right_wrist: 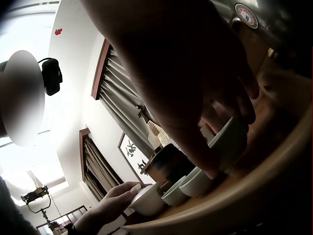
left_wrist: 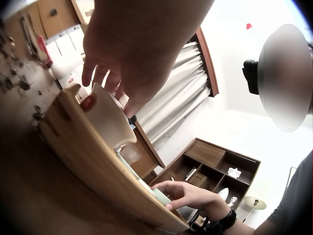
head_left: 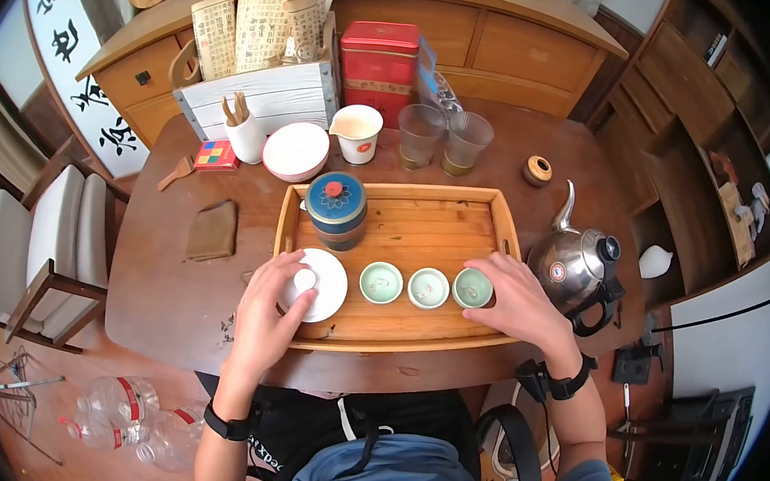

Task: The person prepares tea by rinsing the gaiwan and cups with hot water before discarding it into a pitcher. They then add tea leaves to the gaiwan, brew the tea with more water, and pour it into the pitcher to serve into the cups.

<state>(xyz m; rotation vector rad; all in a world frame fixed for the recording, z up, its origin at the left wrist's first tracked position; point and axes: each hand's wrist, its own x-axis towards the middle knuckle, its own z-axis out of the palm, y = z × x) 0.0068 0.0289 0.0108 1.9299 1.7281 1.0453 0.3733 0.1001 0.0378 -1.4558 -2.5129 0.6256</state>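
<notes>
At the tray's left end my left hand (head_left: pixel 267 303) holds the knob of a white gaiwan lid (head_left: pixel 330 289) between thumb and fingers. Its gaiwan (left_wrist: pixel 110 117) shows as a flared white bowl with a red mark in the left wrist view. On the right, my right hand (head_left: pixel 522 298) pinches a small pale green cup (head_left: pixel 472 288), thumb on the near side and fingers on the far side. Two matching cups (head_left: pixel 381 282) (head_left: pixel 428 288) stand between the hands in the same row. A blue lidded jar (head_left: pixel 335 213) sits behind the gaiwan on the wooden tray (head_left: pixel 424 209).
Right of the tray stands a steel kettle (head_left: pixel 571 261). Behind it are a white pitcher (head_left: pixel 357 137), two clear glasses (head_left: pixel 422 134) (head_left: pixel 465 145) and a white bowl (head_left: pixel 297 150). A folded brown cloth (head_left: pixel 212 230) lies left of the tray.
</notes>
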